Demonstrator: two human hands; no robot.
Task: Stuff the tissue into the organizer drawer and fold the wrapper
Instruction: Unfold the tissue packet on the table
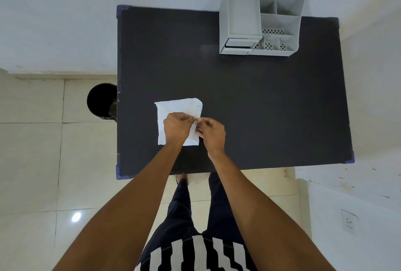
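Note:
A white tissue [173, 107] lies flat on the black table [260, 101], near its front left. My left hand [176, 128] and my right hand [211, 133] meet over the tissue's right edge. Both pinch a small thin piece, apparently the wrapper [196, 123], between their fingertips. The hands hide the tissue's middle and lower part. The grey desk organizer [260, 21] stands at the table's far edge, right of centre. Its small drawer [237, 43] sits at the front left corner, slightly pulled out.
A black round bin [101, 100] stands on the tiled floor against the table's left edge. White walls rise behind and to the right of the table. A wall socket [349, 220] shows at the lower right. My legs are below the table's front edge.

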